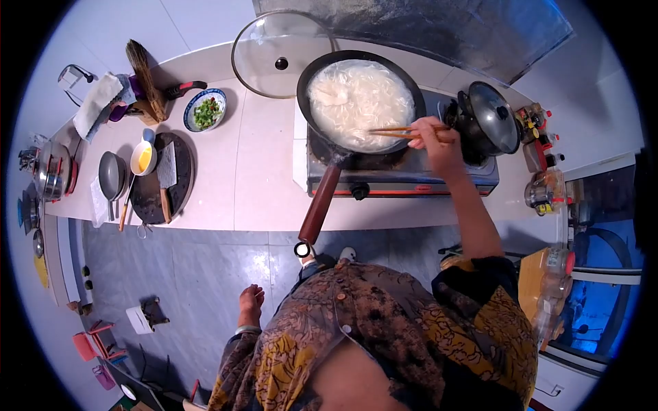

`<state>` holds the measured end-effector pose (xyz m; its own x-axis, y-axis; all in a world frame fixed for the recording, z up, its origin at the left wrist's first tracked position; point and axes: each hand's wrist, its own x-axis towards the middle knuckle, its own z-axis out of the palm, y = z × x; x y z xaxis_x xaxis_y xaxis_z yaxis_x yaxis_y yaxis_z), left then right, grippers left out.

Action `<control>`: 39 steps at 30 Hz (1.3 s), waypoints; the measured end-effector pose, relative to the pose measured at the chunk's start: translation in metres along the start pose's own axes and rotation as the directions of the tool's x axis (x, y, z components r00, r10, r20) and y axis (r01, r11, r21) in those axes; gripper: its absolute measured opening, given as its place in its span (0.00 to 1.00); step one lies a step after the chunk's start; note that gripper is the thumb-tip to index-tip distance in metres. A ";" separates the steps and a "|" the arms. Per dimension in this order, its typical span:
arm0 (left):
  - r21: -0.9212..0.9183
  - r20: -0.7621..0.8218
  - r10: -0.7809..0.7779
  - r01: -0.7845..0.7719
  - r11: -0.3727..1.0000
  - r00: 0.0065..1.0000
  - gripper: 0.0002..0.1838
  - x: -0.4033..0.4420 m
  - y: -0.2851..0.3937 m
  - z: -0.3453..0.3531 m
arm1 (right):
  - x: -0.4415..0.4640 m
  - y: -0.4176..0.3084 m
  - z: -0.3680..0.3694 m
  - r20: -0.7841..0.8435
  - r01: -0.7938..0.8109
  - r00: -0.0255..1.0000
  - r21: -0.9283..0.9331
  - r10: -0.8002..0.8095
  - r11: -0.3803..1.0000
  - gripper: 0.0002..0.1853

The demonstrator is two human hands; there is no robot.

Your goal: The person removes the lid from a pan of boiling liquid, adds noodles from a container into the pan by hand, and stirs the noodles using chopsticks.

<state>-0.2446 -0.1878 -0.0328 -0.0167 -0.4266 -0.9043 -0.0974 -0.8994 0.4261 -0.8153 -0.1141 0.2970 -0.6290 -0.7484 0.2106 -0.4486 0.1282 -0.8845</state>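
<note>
My right hand point(436, 140) is closed on a pair of wooden chopsticks point(397, 131), whose tips dip into the right side of a pan point(305, 89) on the gas stove. White noodles in cloudy liquid point(360, 99) fill the pan. The pan's brown handle point(321, 205) points toward my body, and nothing holds it. Low at my left side, away from the counter, hangs my left hand point(251, 301), its fingers curled; whether anything is in it cannot be made out.
A glass lid point(281, 41) leans behind the pan. Right of it sits a lidded dark pot point(490, 120). Leftward are a bowl of chopped greens point(205, 111), a yellow-filled bowl point(143, 159) and a cleaver point(166, 168) on a round board point(181, 175). Bottles point(548, 140) stand far right.
</note>
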 end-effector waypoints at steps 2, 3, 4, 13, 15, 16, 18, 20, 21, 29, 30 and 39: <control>-0.006 -0.008 0.003 -0.003 1.000 1.000 0.14 -0.001 0.000 0.000 | 0.003 -0.006 -0.012 -0.076 -0.064 0.995 0.007 0.064 0.998 0.10; -0.009 -0.008 0.003 -0.003 1.000 1.000 0.14 -0.001 0.001 0.000 | 0.005 -0.002 -0.016 -0.120 -0.021 0.993 -0.003 0.020 1.000 0.11; -0.011 -0.009 0.002 -0.002 1.000 1.000 0.14 -0.001 0.000 -0.001 | 0.007 0.005 -0.019 -0.165 0.021 0.986 -0.015 -0.023 1.000 0.11; -0.004 -0.008 0.007 -0.007 1.000 1.000 0.14 -0.003 0.003 0.005 | 0.012 0.011 -0.023 -0.233 -0.052 0.970 0.077 0.069 0.996 0.14; -0.007 -0.006 0.008 -0.008 1.000 1.000 0.13 -0.003 0.003 0.007 | 0.017 0.024 -0.021 -0.236 -0.110 0.962 0.113 0.134 0.988 0.15; -0.010 -0.009 0.007 -0.007 1.000 1.000 0.13 -0.005 0.003 0.008 | 0.020 0.034 -0.017 -0.236 -0.123 0.960 0.127 0.150 0.984 0.15; -0.013 -0.007 0.010 -0.010 1.000 1.000 0.13 -0.007 0.004 0.009 | 0.025 0.052 -0.005 -0.234 -0.148 0.955 0.155 0.182 0.977 0.16; -0.013 0.002 0.017 -0.017 1.000 1.000 0.13 -0.010 0.006 0.011 | 0.030 0.063 0.004 -0.246 -0.185 0.936 0.263 0.251 0.947 0.16; -0.010 -0.001 0.020 -0.020 1.000 1.000 0.13 -0.011 0.006 0.011 | 0.031 0.064 0.006 -0.247 -0.200 0.926 0.316 0.284 0.927 0.16; -0.002 -0.027 -0.012 0.012 1.000 1.000 0.13 -0.006 0.004 0.009 | 0.020 0.058 -0.017 -0.285 -0.074 0.860 0.752 0.423 0.656 0.17; -0.009 -0.013 -0.006 0.006 1.000 1.000 0.13 -0.006 0.005 0.009 | 0.018 0.057 -0.019 -0.306 -0.060 0.850 0.753 0.430 0.656 0.16; 0.020 -0.007 0.015 -0.015 1.000 1.000 0.13 -0.006 0.008 0.009 | 0.000 0.001 -0.049 -0.344 -0.091 0.930 0.137 0.133 0.986 0.15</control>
<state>-0.2540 -0.1918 -0.0246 -0.0112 -0.4410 -0.8974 -0.1175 -0.8907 0.4392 -0.8471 -0.0822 0.3169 -0.8628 -0.4548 0.2209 -0.2983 0.1051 -0.9487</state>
